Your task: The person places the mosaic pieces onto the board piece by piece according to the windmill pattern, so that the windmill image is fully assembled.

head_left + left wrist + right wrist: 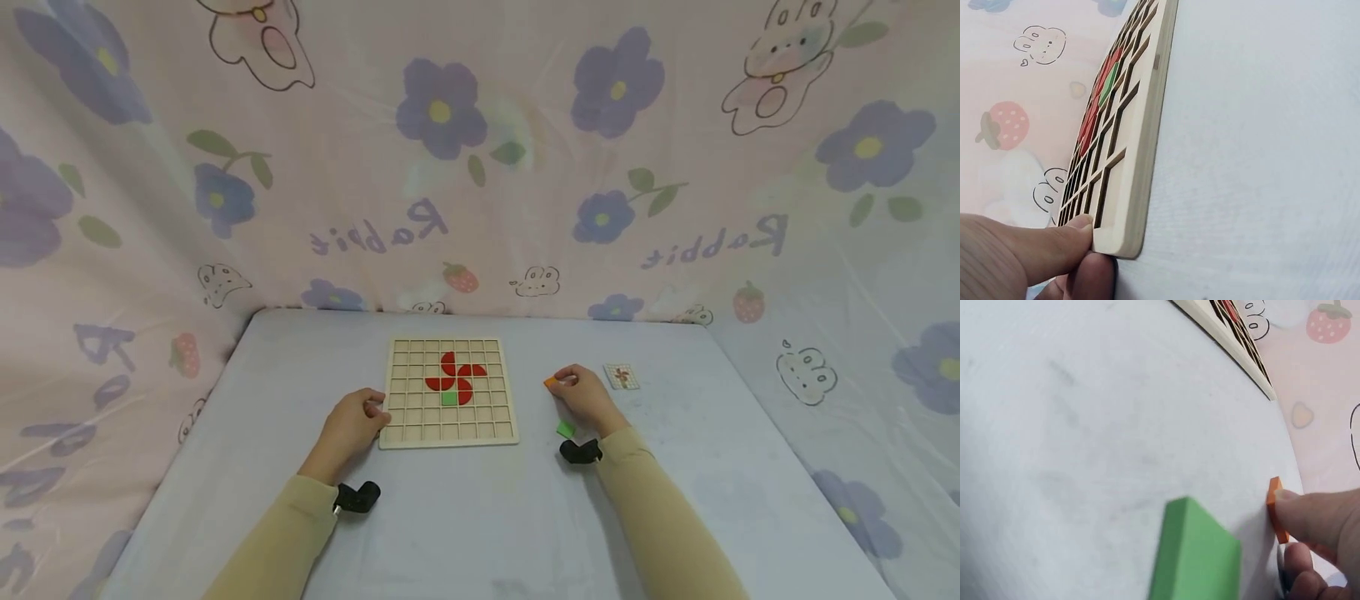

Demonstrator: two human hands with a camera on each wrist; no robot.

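Observation:
A square wooden grid board (483, 433) lies on the table, with several red rounded pieces (465, 390) set in a pinwheel and one green square (449, 398) beside them. My left hand (355, 427) holds the board's left edge; the left wrist view shows the thumb on top and a finger against the side. To the right of the board, my right hand (587, 400) pinches a small orange piece (1275, 509) between thumb and fingers. A loose green piece (1204, 556) lies on the table near the right wrist.
A small pattern card (622, 377) with a printed grid lies to the right of my right hand. Flowered rabbit-print cloth (480, 192) hangs behind the white table (465, 533) and at both sides. A black wrist device (581, 452) sits by each sleeve.

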